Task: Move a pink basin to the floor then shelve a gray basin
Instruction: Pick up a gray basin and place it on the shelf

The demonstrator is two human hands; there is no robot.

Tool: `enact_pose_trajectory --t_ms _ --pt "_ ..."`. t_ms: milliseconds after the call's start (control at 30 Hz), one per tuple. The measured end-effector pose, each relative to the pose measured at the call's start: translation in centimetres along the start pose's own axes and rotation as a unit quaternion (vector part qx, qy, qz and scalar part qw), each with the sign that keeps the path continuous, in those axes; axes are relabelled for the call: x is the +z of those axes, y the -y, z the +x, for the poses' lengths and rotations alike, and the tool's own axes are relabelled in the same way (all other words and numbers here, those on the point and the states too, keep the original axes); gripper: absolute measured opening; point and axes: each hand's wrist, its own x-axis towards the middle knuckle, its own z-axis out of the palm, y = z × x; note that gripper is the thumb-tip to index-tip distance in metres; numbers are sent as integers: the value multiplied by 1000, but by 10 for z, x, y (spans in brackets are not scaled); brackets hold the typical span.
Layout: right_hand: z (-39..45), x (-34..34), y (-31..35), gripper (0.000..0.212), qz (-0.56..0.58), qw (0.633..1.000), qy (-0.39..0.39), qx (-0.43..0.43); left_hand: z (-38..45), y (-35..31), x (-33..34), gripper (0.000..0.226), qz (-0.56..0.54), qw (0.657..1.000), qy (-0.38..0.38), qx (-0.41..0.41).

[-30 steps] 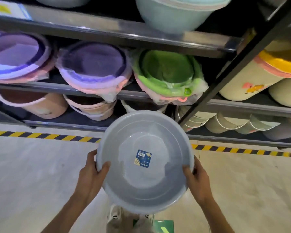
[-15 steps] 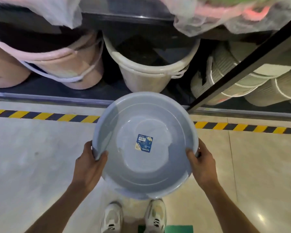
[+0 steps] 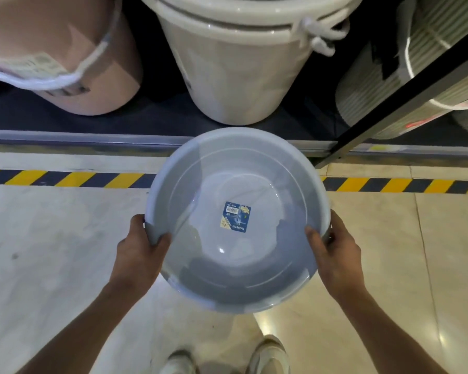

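Note:
A round gray basin [image 3: 200,265] with a blue label stuck in its bottom hangs in the air in front of me, open side up, over the tiled floor. My left hand [image 3: 139,255] grips its left rim with the thumb inside. On the opposite rim sits my right hand [image 3: 333,255], holding it the same way. The basin's far edge is close to the front lip of the bottom shelf [image 3: 65,137]. No pink basin shows in this view.
On the bottom shelf stand a pink bucket [image 3: 65,58], a cream-white bucket [image 3: 238,66] and ribbed pale baskets [image 3: 376,85]. A black diagonal rack post [image 3: 405,90] crosses at right. Yellow-black hazard tape [image 3: 65,179] runs along the floor. My shoes [image 3: 268,357] are below.
My view has dropped from the upper shelves to the bottom shelf and drawn nearer. The gray basin stays in both hands and has come closer to the bottom shelf edge.

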Motion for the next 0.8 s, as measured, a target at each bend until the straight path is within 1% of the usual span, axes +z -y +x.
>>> enact_pose_trajectory --t_ms 200,333,600,800 --pt "-1 14 -28 38 -15 1000 -11 12 -2 16 20 33 -6 1000 -8 20" --pt "-3 18 -35 42 -21 999 -15 19 -7 19 25 33 -8 1000 -12 18" --pt "-4 16 -27 39 -31 999 -7 13 -16 18 24 32 -12 999 -33 11" --pt "-10 15 -19 41 -52 998 26 18 -17 25 15 33 9 1000 -8 -14"
